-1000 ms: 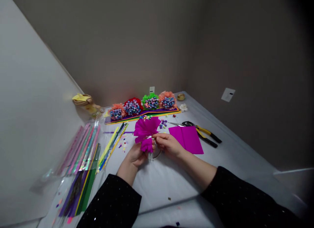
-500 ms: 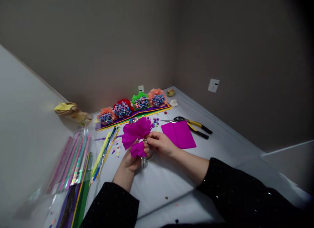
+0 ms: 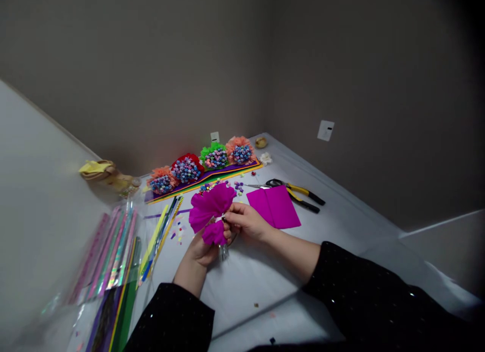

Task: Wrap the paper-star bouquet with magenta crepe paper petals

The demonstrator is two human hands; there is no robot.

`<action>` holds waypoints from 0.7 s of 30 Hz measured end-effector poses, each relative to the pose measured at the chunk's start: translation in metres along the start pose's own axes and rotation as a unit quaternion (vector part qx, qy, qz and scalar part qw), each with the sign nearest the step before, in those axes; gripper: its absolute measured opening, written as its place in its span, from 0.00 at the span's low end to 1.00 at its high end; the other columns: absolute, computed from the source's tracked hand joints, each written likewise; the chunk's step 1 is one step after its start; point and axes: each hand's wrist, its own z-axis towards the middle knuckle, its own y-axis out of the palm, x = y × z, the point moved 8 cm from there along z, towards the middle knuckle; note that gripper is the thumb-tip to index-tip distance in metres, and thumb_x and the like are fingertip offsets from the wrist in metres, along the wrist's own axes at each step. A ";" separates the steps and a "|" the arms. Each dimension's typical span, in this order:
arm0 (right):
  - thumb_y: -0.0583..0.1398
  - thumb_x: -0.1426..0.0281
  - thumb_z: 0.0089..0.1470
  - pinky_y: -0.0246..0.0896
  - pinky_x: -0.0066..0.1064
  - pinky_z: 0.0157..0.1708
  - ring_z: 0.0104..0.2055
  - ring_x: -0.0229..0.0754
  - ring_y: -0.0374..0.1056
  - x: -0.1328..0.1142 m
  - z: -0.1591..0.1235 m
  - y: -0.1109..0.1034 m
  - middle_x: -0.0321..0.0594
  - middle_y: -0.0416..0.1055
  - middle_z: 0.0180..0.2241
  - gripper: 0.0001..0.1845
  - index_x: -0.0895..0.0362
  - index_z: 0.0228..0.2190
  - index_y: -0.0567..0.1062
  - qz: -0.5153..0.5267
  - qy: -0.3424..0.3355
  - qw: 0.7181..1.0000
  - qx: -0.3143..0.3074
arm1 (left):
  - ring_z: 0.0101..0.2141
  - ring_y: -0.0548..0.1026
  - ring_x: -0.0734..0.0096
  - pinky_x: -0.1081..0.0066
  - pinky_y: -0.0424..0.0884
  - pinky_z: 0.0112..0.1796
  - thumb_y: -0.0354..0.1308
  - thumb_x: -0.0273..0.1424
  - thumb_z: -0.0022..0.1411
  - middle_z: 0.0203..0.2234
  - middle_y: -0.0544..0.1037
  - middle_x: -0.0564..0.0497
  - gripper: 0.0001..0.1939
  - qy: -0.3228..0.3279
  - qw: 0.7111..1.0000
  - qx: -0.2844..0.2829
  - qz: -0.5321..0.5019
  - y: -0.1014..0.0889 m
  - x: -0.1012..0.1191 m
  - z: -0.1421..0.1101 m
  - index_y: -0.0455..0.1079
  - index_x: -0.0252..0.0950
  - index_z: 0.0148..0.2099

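Note:
My left hand (image 3: 202, 250) is closed around the gathered neck of a magenta crepe paper flower (image 3: 212, 206). Its wide ruffled part fans out above, a smaller ruffle hangs below, and clear plastic (image 3: 223, 252) pokes out at the bottom. A narrow white strip (image 3: 219, 218) circles the neck. From the right, my right hand (image 3: 247, 221) pinches at this strip with thumb and forefinger; the fingertips partly cover it. Just right of my hands, a folded magenta crepe paper sheet (image 3: 275, 208) lies flat on the table.
Finished paper flowers, orange (image 3: 162, 181), red (image 3: 187, 169) and green (image 3: 214, 156) among them, line the back on coloured sheets. Scissors (image 3: 275, 183) and yellow-black pliers (image 3: 303, 191) lie behind the magenta sheet. Paper strips in plastic sleeves (image 3: 109, 251) cover the left side.
The view has shifted slightly, moving the background a little left. Both hands keep nearly the same hold on the magenta flower, with the right fingers still at its neck.

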 end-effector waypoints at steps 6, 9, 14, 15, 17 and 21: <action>0.70 0.59 0.35 0.64 0.27 0.17 0.15 0.34 0.64 0.005 -0.002 0.004 0.29 0.68 0.17 0.24 0.57 0.27 0.65 0.008 0.027 0.999 -0.018 | 0.22 0.71 0.79 0.79 0.70 0.24 0.72 0.30 0.42 0.22 0.73 0.53 0.15 0.001 0.999 -0.013 0.035 -0.003 -0.003 0.003 0.70 0.30 0.30; 0.70 0.59 0.36 0.63 0.26 0.16 0.14 0.32 0.62 0.006 -0.002 0.007 0.27 0.66 0.16 0.24 0.57 0.26 0.64 0.016 0.033 0.999 -0.034 | 0.22 0.71 0.78 0.78 0.70 0.24 0.72 0.30 0.41 0.22 0.73 0.52 0.17 0.007 1.000 -0.010 0.029 -0.006 -0.003 0.003 0.70 0.30 0.31; 0.70 0.59 0.35 0.60 0.26 0.16 0.14 0.31 0.59 0.009 -0.002 0.010 0.25 0.63 0.15 0.25 0.56 0.27 0.63 0.023 0.028 0.998 -0.057 | 0.23 0.72 0.77 0.77 0.70 0.24 0.71 0.29 0.42 0.22 0.72 0.52 0.16 0.005 1.000 0.005 0.028 -0.008 -0.005 0.002 0.70 0.30 0.32; 0.70 0.58 0.35 0.60 0.27 0.16 0.14 0.32 0.59 0.010 -0.001 0.009 0.25 0.63 0.15 0.25 0.56 0.27 0.63 0.020 0.027 0.998 -0.054 | 0.22 0.72 0.77 0.77 0.70 0.25 0.71 0.28 0.43 0.22 0.72 0.52 0.16 0.005 1.000 0.004 0.028 -0.007 -0.005 0.002 0.70 0.30 0.32; 0.69 0.57 0.36 0.58 0.26 0.17 0.15 0.32 0.59 0.010 0.000 0.003 0.26 0.64 0.16 0.24 0.56 0.26 0.64 0.004 0.017 0.999 -0.034 | 0.22 0.71 0.79 0.78 0.70 0.24 0.71 0.27 0.44 0.22 0.71 0.53 0.15 0.005 1.000 -0.003 0.028 -0.003 -0.005 0.002 0.69 0.30 0.32; 0.67 0.55 0.38 0.46 0.23 0.17 0.17 0.29 0.53 -0.002 0.001 -0.013 0.29 0.63 0.17 0.20 0.59 0.24 0.71 -0.069 -0.044 0.996 0.036 | 0.21 0.70 0.80 0.78 0.70 0.24 0.70 0.26 0.44 0.23 0.72 0.53 0.14 0.044 0.998 0.018 0.042 -0.005 0.016 -0.005 0.70 0.30 0.32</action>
